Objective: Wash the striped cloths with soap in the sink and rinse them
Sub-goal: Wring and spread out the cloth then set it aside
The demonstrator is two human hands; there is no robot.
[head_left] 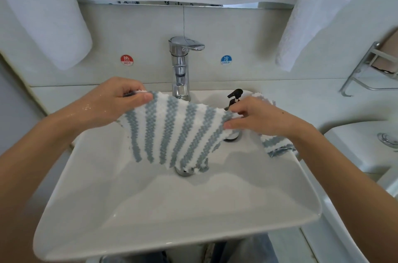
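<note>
A blue-and-white striped cloth (pixel 172 131) hangs spread out over the white sink (pixel 150 209), its lower edge reaching the drain (pixel 183 172). My left hand (pixel 114 103) pinches its upper left corner, and my right hand (pixel 258 116) pinches its upper right corner. A second striped cloth (pixel 277 146) lies on the sink's right rim, partly hidden under my right wrist. Behind my right hand stands a soap pump bottle (pixel 234 96) with a black head, mostly hidden. The chrome tap (pixel 181 68) rises behind the cloth; no water is seen running.
White towels (pixel 53 15) hang on the wall at left and right. Red hot and blue cold stickers flank the tap. A metal rack (pixel 370 68) is fixed at the far right, and a second basin (pixel 366 146) adjoins on the right.
</note>
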